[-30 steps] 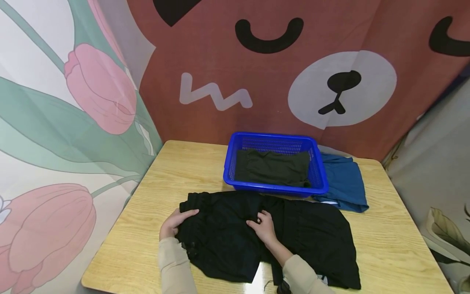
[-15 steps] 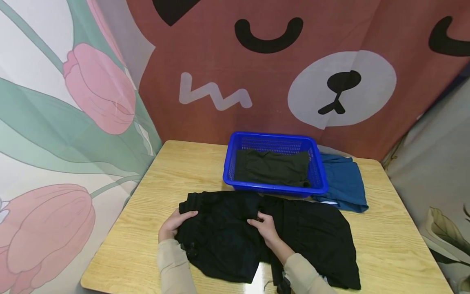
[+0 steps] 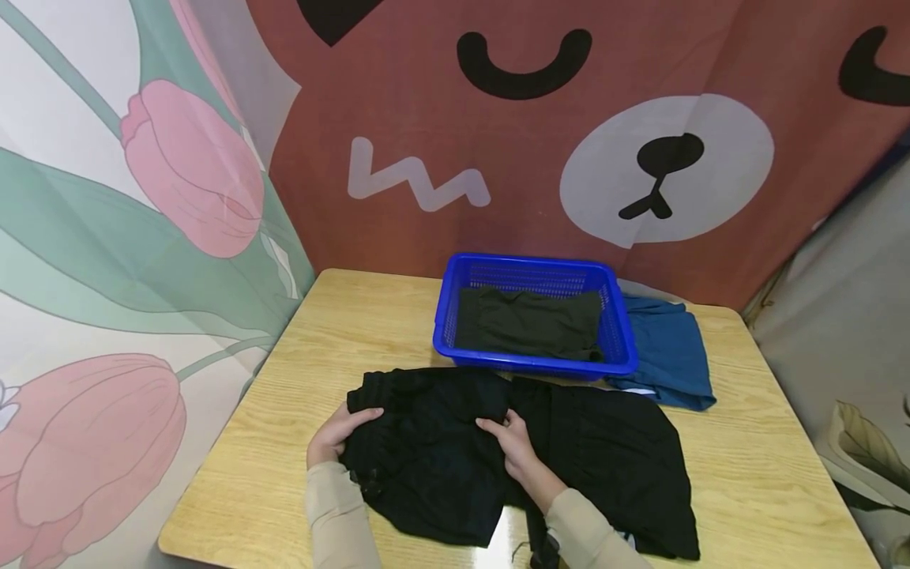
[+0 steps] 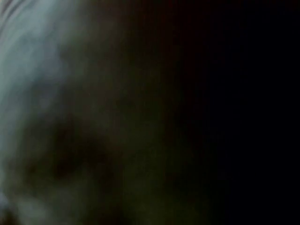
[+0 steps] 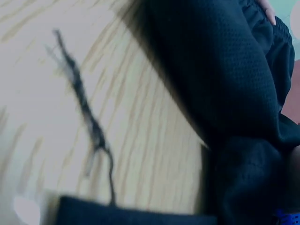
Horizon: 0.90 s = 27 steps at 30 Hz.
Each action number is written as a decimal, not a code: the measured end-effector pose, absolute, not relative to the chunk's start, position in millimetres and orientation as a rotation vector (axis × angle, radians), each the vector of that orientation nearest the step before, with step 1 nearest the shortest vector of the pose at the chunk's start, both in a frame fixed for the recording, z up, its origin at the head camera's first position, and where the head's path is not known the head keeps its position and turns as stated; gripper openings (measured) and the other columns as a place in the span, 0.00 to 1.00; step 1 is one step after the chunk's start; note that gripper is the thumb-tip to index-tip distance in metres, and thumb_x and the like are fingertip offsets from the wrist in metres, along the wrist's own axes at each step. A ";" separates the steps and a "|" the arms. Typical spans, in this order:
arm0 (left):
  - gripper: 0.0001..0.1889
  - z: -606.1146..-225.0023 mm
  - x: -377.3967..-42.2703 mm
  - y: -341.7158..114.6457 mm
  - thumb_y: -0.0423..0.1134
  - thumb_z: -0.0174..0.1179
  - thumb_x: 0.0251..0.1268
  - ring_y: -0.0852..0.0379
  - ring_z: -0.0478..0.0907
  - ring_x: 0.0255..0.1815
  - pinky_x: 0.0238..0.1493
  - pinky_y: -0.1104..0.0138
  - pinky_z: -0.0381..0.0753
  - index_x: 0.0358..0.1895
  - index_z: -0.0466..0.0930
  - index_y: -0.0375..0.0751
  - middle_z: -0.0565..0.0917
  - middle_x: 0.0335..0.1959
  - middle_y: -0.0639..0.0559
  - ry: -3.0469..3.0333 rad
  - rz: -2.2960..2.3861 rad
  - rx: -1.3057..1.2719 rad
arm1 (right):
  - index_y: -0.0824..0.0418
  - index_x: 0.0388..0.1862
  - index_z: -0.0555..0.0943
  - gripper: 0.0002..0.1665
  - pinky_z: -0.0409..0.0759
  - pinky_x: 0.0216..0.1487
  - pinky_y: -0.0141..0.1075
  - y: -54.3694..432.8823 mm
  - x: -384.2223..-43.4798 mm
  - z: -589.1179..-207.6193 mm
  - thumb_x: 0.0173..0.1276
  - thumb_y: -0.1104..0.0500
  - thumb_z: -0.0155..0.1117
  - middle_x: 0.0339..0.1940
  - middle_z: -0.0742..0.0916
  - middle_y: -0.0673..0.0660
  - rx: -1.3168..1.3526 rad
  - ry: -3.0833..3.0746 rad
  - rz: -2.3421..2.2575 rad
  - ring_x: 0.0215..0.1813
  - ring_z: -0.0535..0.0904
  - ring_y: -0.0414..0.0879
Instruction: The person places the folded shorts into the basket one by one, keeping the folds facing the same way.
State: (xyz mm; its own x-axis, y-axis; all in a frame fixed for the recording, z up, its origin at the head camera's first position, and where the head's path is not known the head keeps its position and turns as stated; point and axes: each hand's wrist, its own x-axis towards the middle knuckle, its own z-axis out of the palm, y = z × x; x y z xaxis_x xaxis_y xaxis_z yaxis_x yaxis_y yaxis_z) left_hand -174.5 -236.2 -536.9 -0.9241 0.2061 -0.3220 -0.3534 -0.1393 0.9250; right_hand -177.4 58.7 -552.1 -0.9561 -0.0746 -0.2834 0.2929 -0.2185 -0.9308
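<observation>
Black shorts (image 3: 434, 458) with a gathered elastic waistband lie across the near part of the table, more black cloth (image 3: 611, 466) spreading to their right. My left hand (image 3: 337, 431) grips the waistband at the left end, thumb on top and fingers hidden beneath. Near the middle, my right hand (image 3: 515, 444) pinches a fold of the shorts between thumb and fingers. The right wrist view shows the mesh-like fabric (image 5: 220, 70) close up, with left fingertips (image 5: 268, 11) on the far waistband. Dark blur fills the left wrist view.
A blue plastic basket (image 3: 533, 366) stands behind the shorts, holding a folded dark green garment (image 3: 529, 324). Blue folded cloth (image 3: 668, 352) lies to its right. A frayed dark thread (image 5: 84, 103) lies on the wooden table (image 3: 298, 363). A printed curtain (image 3: 519, 182) hangs behind.
My right fingers have slipped under the fold of black cloth, the thumb now pressing on top. My left hand keeps its place at the waistband.
</observation>
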 end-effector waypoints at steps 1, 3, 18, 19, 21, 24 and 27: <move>0.25 -536.7 -174.6 -236.1 0.35 0.58 0.56 0.51 0.73 0.46 0.46 0.59 0.73 0.58 0.62 0.38 0.74 0.48 0.46 1.770 2.122 -0.159 | 0.75 0.51 0.66 0.27 0.76 0.40 0.37 57.9 -177.4 -552.0 0.55 0.65 0.64 0.38 0.80 0.57 0.290 1.766 -2.276 0.36 0.77 0.45; 0.24 -536.2 -174.5 -236.1 0.35 0.58 0.57 0.50 0.74 0.46 0.45 0.58 0.74 0.57 0.63 0.38 0.74 0.48 0.46 1.753 2.127 -0.155 | 0.74 0.50 0.66 0.27 0.76 0.39 0.37 56.8 -177.0 -552.1 0.54 0.64 0.64 0.36 0.80 0.55 0.322 1.717 -2.286 0.36 0.77 0.45; 0.22 -535.8 -173.8 -236.1 0.28 0.58 0.54 0.48 0.75 0.45 0.45 0.56 0.74 0.53 0.66 0.37 0.75 0.46 0.45 1.706 2.156 -0.101 | 0.82 0.63 0.41 0.54 0.47 0.64 0.52 58.3 -173.5 -550.2 0.50 0.64 0.66 0.65 0.50 0.77 0.258 1.878 -2.018 0.66 0.46 0.63; 0.22 -535.5 -173.5 -236.0 0.28 0.58 0.53 0.49 0.75 0.45 0.45 0.57 0.74 0.54 0.66 0.37 0.75 0.46 0.46 1.722 2.149 -0.103 | 0.83 0.63 0.39 0.55 0.43 0.64 0.52 58.5 -173.2 -550.3 0.50 0.64 0.66 0.66 0.47 0.77 0.253 1.894 -2.006 0.66 0.42 0.64; 0.23 -534.9 -173.0 -235.8 0.28 0.59 0.53 0.49 0.75 0.45 0.45 0.57 0.74 0.54 0.66 0.37 0.75 0.46 0.46 1.748 2.137 -0.110 | 0.82 0.63 0.40 0.54 0.44 0.64 0.52 58.5 -173.0 -551.0 0.50 0.64 0.65 0.66 0.48 0.76 0.242 1.897 -1.999 0.66 0.43 0.64; 0.23 -534.1 -172.8 -235.6 0.28 0.59 0.53 0.49 0.74 0.45 0.45 0.57 0.74 0.54 0.66 0.36 0.75 0.47 0.45 1.749 2.137 -0.125 | 0.81 0.64 0.42 0.52 0.49 0.63 0.52 59.0 -172.1 -551.3 0.52 0.64 0.65 0.65 0.51 0.75 0.219 1.865 -2.013 0.64 0.49 0.63; 0.24 -533.3 -172.2 -235.8 0.28 0.58 0.54 0.48 0.74 0.45 0.45 0.57 0.74 0.56 0.64 0.36 0.75 0.47 0.45 1.718 2.142 -0.139 | 0.77 0.65 0.45 0.49 0.59 0.59 0.49 60.1 -170.0 -551.0 0.55 0.63 0.64 0.64 0.56 0.73 0.188 1.784 -2.012 0.60 0.59 0.60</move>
State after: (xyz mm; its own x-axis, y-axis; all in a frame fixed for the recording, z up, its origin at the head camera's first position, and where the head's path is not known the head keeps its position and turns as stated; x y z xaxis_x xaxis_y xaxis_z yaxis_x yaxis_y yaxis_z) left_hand -172.2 -235.8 -533.3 -0.9192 0.2372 -0.3144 -0.3584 -0.1730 0.9174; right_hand -170.0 60.1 -551.0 -0.8929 -0.2345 -0.3844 0.4097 -0.0690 -0.9096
